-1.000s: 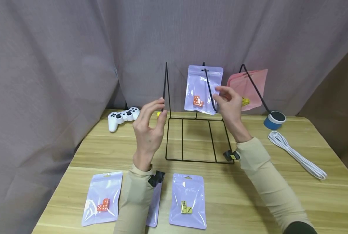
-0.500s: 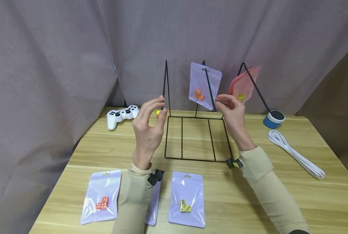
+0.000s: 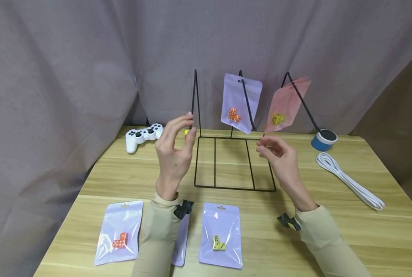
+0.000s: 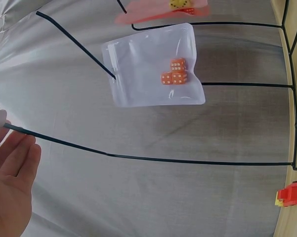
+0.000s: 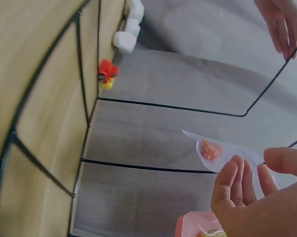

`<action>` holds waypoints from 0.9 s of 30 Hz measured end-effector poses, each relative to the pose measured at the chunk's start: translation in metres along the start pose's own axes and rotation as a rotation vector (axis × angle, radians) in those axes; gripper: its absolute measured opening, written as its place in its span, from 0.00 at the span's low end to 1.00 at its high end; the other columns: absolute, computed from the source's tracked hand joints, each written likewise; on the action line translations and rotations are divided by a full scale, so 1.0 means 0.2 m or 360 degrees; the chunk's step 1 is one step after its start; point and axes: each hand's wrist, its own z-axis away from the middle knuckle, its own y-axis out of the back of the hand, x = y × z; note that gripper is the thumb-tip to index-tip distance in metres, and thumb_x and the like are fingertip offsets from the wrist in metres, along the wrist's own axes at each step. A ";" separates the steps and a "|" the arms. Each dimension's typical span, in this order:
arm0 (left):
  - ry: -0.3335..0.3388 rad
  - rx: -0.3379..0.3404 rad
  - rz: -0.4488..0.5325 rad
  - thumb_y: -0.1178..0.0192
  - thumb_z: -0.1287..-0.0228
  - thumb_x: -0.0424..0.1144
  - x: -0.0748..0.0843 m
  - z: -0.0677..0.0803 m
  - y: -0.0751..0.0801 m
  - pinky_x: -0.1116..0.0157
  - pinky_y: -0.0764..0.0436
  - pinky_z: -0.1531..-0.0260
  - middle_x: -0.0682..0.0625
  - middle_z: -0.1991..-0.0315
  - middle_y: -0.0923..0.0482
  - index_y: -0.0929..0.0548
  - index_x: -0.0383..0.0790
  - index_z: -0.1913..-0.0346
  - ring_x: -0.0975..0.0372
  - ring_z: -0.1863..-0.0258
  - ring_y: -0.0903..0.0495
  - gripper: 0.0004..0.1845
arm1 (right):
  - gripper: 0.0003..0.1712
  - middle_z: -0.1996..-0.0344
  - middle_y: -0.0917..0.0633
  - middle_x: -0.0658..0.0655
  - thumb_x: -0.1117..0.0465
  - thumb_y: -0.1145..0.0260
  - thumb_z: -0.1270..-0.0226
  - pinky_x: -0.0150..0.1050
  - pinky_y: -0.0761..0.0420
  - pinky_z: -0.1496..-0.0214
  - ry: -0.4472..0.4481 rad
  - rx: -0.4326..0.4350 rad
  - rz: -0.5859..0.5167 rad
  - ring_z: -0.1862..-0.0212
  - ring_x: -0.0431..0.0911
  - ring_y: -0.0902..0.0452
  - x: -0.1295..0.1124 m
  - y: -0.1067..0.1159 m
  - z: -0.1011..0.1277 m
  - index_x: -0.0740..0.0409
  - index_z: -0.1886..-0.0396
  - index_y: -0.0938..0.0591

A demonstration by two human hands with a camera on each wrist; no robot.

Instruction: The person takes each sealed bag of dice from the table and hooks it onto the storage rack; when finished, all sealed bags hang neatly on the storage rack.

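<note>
My left hand (image 3: 174,157) pinches the front tip of the left prong of a black wire rack (image 3: 235,188); the left wrist view shows thumb and fingers at the rod's end. On the middle prong hangs a purple zip pouch (image 3: 231,96) with orange dice inside, the rod through its slot. Pink pouches (image 3: 283,100) with yellow dice hang tilted on the right prong. My right hand (image 3: 282,161), fingers loosely bent with nothing between them, is below and in front of these pouches. In the right wrist view its fingers overlap the purple pouch.
Purple pouches lie in front: one with red dice (image 3: 121,219), one with yellow dice (image 3: 221,223), another (image 3: 181,242) partly under my left sleeve. Around the rack are a white game controller (image 3: 143,136), a red-yellow toy (image 4: 290,195), a blue-and-white round item (image 3: 322,143) and a coiled white cable (image 3: 353,186).
My right hand has let go of the hanging purple pouch and moved down and toward me. The purple and pink pouches have swung on their prongs. My left hand stays at its prong.
</note>
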 end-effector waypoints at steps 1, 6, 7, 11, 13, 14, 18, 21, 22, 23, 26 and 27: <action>0.0001 -0.0002 0.0000 0.38 0.42 0.25 0.00 0.00 0.00 0.55 0.21 0.50 0.39 0.56 0.19 0.19 0.26 0.61 0.54 0.52 0.20 0.07 | 0.12 0.62 0.17 0.57 0.69 0.36 0.36 0.31 0.17 0.61 -0.0001 -0.0010 0.0038 0.62 0.44 0.20 0.00 0.01 0.02 0.68 0.53 0.21; 0.0007 -0.0005 -0.0003 0.39 0.40 0.28 0.01 0.00 0.00 0.55 0.21 0.50 0.39 0.56 0.19 0.19 0.26 0.61 0.53 0.52 0.20 0.07 | 0.12 0.63 0.16 0.57 0.70 0.37 0.35 0.30 0.17 0.63 -0.0018 -0.0033 0.0182 0.64 0.43 0.19 0.03 0.03 0.11 0.70 0.53 0.21; 0.0007 -0.0006 -0.0003 0.39 0.40 0.27 0.01 0.01 0.00 0.55 0.20 0.50 0.39 0.56 0.19 0.19 0.27 0.61 0.53 0.52 0.20 0.06 | 0.12 0.63 0.16 0.59 0.70 0.37 0.35 0.30 0.17 0.63 -0.0027 -0.0041 0.0200 0.64 0.43 0.19 0.03 0.04 0.13 0.70 0.53 0.22; 0.0006 -0.0006 0.0007 0.38 0.41 0.26 0.02 0.01 0.00 0.55 0.20 0.50 0.39 0.56 0.19 0.19 0.27 0.61 0.53 0.52 0.20 0.06 | 0.13 0.63 0.17 0.63 0.67 0.37 0.35 0.31 0.16 0.63 -0.0069 -0.0118 0.0313 0.64 0.43 0.19 0.05 0.05 0.18 0.68 0.53 0.22; 0.0006 -0.0002 0.0006 0.39 0.40 0.28 0.02 0.00 0.00 0.55 0.20 0.50 0.39 0.56 0.19 0.19 0.27 0.61 0.53 0.52 0.20 0.07 | 0.13 0.63 0.18 0.66 0.65 0.37 0.34 0.32 0.16 0.63 -0.0102 -0.0172 0.0359 0.64 0.44 0.19 0.06 0.06 0.20 0.68 0.52 0.22; 0.0007 0.0001 0.0003 0.39 0.39 0.29 0.02 0.00 0.01 0.55 0.20 0.50 0.39 0.56 0.19 0.19 0.26 0.61 0.53 0.52 0.20 0.07 | 0.13 0.63 0.18 0.66 0.65 0.37 0.34 0.32 0.16 0.63 -0.0119 -0.0198 0.0380 0.64 0.44 0.19 0.07 0.06 0.21 0.67 0.52 0.22; 0.0011 0.0024 -0.0022 0.39 0.37 0.32 0.02 0.00 0.02 0.55 0.20 0.51 0.40 0.56 0.18 0.19 0.26 0.61 0.53 0.53 0.19 0.09 | 0.14 0.64 0.18 0.67 0.65 0.38 0.33 0.36 0.16 0.63 -0.0222 -0.0347 0.0428 0.65 0.48 0.19 0.08 0.04 0.26 0.69 0.51 0.23; 0.0012 0.0035 -0.0031 0.39 0.37 0.33 0.02 0.00 0.04 0.55 0.20 0.51 0.40 0.56 0.18 0.19 0.26 0.62 0.53 0.53 0.19 0.09 | 0.14 0.63 0.18 0.67 0.66 0.38 0.33 0.38 0.15 0.63 -0.0315 -0.0483 0.0439 0.64 0.50 0.18 0.08 0.03 0.30 0.69 0.50 0.23; 0.0013 0.0036 -0.0028 0.39 0.37 0.33 0.01 0.00 0.05 0.55 0.20 0.51 0.40 0.56 0.18 0.19 0.26 0.62 0.53 0.53 0.19 0.09 | 0.15 0.63 0.17 0.67 0.66 0.38 0.33 0.37 0.16 0.63 -0.0333 -0.0521 0.0441 0.64 0.50 0.18 0.08 0.02 0.31 0.68 0.50 0.23; 0.0012 0.0036 -0.0026 0.39 0.37 0.32 0.01 0.00 0.05 0.55 0.20 0.51 0.39 0.56 0.18 0.19 0.26 0.62 0.52 0.53 0.19 0.09 | 0.15 0.64 0.17 0.67 0.66 0.37 0.34 0.37 0.16 0.63 -0.0342 -0.0555 0.0443 0.64 0.50 0.18 0.08 0.01 0.32 0.68 0.50 0.23; 0.0007 0.0049 -0.0022 0.39 0.37 0.32 0.00 -0.01 0.06 0.54 0.20 0.51 0.39 0.57 0.18 0.19 0.26 0.62 0.51 0.53 0.19 0.09 | 0.15 0.64 0.17 0.66 0.66 0.37 0.34 0.36 0.17 0.66 -0.0372 -0.0655 0.0426 0.65 0.51 0.18 0.10 0.00 0.36 0.68 0.50 0.24; 0.0005 0.0051 -0.0021 0.39 0.37 0.32 0.00 -0.01 0.07 0.54 0.20 0.51 0.39 0.57 0.18 0.19 0.26 0.61 0.51 0.53 0.19 0.09 | 0.15 0.65 0.17 0.65 0.66 0.37 0.34 0.36 0.17 0.67 -0.0383 -0.0686 0.0437 0.66 0.52 0.19 0.11 -0.01 0.37 0.68 0.50 0.23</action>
